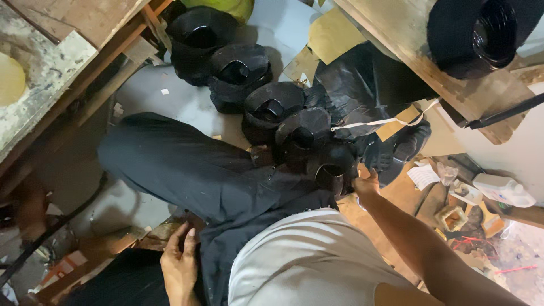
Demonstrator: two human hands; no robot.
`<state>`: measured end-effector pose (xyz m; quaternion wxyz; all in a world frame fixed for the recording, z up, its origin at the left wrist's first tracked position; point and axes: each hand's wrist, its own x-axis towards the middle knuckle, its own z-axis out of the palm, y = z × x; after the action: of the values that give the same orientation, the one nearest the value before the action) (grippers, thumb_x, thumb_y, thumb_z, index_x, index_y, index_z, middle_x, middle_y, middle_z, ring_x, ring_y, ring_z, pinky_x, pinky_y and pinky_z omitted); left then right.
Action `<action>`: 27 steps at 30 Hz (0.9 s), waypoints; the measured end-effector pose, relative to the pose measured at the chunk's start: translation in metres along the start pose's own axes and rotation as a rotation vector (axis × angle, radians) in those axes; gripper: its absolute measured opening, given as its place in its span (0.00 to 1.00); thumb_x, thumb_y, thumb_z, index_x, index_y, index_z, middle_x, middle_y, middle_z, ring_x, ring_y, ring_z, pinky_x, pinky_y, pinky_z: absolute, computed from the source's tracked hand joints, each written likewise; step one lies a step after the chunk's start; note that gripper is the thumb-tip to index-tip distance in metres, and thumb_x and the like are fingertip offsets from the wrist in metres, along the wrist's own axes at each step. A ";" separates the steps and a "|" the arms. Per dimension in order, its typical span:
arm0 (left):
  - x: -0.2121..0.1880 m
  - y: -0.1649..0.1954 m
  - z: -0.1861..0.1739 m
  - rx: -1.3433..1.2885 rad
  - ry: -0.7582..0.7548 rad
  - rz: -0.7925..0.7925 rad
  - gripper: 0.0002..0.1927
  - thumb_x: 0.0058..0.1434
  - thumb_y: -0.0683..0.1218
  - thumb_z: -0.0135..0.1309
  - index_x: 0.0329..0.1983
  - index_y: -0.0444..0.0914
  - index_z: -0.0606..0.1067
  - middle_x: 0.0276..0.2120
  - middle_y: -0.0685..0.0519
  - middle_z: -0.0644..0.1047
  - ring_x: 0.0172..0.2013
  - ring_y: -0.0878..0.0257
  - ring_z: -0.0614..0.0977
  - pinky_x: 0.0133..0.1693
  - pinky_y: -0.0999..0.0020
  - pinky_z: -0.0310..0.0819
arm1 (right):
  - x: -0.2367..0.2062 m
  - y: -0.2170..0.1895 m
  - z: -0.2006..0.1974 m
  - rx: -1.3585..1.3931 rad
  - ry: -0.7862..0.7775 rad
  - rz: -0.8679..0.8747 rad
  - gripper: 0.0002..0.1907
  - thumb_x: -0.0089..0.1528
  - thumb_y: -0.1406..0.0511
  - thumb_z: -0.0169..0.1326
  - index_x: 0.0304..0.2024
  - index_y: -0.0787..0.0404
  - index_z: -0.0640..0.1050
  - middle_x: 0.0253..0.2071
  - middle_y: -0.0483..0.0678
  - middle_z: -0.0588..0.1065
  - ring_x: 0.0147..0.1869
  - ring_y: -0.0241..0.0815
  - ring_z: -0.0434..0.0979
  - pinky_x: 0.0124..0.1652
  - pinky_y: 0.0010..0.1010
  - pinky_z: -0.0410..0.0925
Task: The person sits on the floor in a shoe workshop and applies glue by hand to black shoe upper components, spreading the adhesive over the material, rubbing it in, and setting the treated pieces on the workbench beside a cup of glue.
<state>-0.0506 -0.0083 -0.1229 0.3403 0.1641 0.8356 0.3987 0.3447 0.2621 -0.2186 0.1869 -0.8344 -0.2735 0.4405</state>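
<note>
At 3 o'clock of centre, right hand (367, 184) pinches the rim of a black moulded cup (333, 165), likely light and flexible; left hand (180, 265) rests spread on the trousers (187, 164).

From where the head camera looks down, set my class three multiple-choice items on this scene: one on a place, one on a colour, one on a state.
1. Where does the right hand reach?
A. The nearest black moulded piece
B. The white jug
C. The wooden bench

2. What colour are the moulded pieces in the row?
A. White
B. Black
C. Red

3. How is the left hand?
A. Gripping a tool
B. Raised in the air
C. Resting flat, holding nothing

Answers: 1 A, its fingers meet that piece; 2 B, every piece is glossy black; 3 C, it lies open beside the dark trouser leg.
</note>
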 end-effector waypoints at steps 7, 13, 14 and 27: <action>0.000 0.006 0.001 0.084 0.014 -0.098 0.22 0.68 0.48 0.54 0.62 0.32 0.75 0.44 0.42 0.82 0.41 0.59 0.81 0.45 0.68 0.74 | 0.011 0.000 -0.011 -0.205 0.064 -0.275 0.50 0.57 0.67 0.62 0.74 0.60 0.48 0.65 0.64 0.66 0.64 0.54 0.67 0.57 0.39 0.64; -0.015 0.014 0.005 -0.391 0.084 0.309 0.38 0.72 0.59 0.45 0.77 0.33 0.53 0.68 0.38 0.68 0.66 0.51 0.71 0.66 0.59 0.62 | 0.019 -0.017 -0.010 -0.204 0.012 -0.654 0.49 0.59 0.66 0.66 0.74 0.66 0.51 0.62 0.63 0.69 0.61 0.52 0.69 0.58 0.36 0.64; -0.022 0.019 0.007 -0.481 0.077 0.355 0.43 0.71 0.64 0.43 0.79 0.36 0.48 0.71 0.38 0.64 0.70 0.48 0.68 0.68 0.55 0.59 | 0.013 -0.028 -0.009 -0.122 -0.064 -0.683 0.46 0.60 0.66 0.64 0.74 0.66 0.54 0.60 0.61 0.71 0.59 0.49 0.72 0.57 0.35 0.66; -0.057 0.138 0.034 -0.367 0.054 0.774 0.61 0.63 0.83 0.35 0.81 0.42 0.30 0.80 0.33 0.29 0.80 0.37 0.45 0.77 0.41 0.40 | -0.290 -0.172 0.098 0.431 -1.741 -0.812 0.32 0.68 0.71 0.54 0.73 0.60 0.60 0.60 0.57 0.74 0.63 0.46 0.77 0.62 0.40 0.71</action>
<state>0.0140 0.0661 -0.0059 0.1672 0.3920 0.6362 0.6431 0.0787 0.2235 0.0068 0.2055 -0.0093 -0.4951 0.8441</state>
